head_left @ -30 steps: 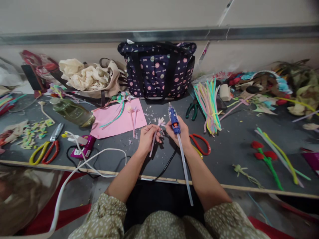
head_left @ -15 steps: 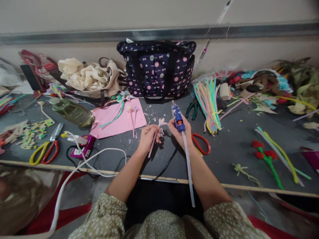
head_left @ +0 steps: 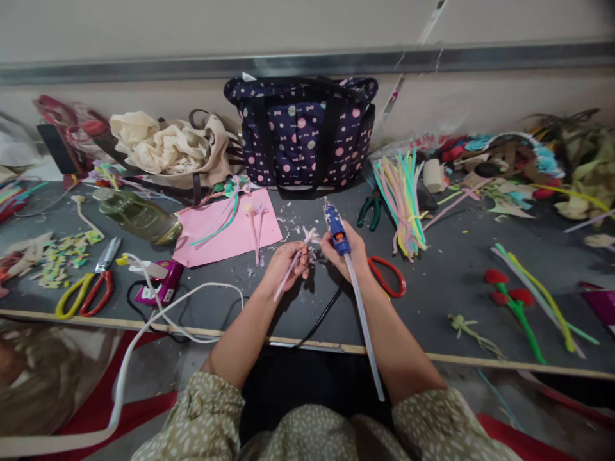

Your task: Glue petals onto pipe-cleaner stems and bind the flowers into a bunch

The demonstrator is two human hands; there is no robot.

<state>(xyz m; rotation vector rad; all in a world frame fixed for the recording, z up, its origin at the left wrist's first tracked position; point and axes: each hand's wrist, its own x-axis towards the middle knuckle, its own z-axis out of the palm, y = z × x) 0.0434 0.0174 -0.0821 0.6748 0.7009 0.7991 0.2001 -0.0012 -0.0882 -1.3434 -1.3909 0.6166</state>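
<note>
Between the fingers of my left hand point(head_left: 285, 267) is a pale pink pipe-cleaner flower point(head_left: 309, 236); its stem slants down toward me and its petals stick out past my fingertips. My right hand point(head_left: 350, 253) is wrapped around a blue glue gun point(head_left: 337, 229), nozzle pointing away from me. A long clear glue stick point(head_left: 364, 320) hangs out of the gun's back end over my forearm. Small pale scraps lie on the table around both hands. Left of them, a pink sheet point(head_left: 225, 240) carries two finished-looking pipe-cleaner flowers point(head_left: 254, 221) and a teal stem.
Right of my hands lie red-handled scissors point(head_left: 391, 276), green-handled pliers point(head_left: 369, 211) and a bundle of pipe cleaners point(head_left: 401, 198). A patterned bag point(head_left: 300, 137) stands behind. To the left are a bottle point(head_left: 137, 214), scissors point(head_left: 98, 275), a purple power strip point(head_left: 161, 282) and a white cable point(head_left: 127, 358).
The flower has turned upward in my left hand, its stem swinging left. My right fingers have moved slightly left and apart from the petals, and the glue gun tilts a little more left.
</note>
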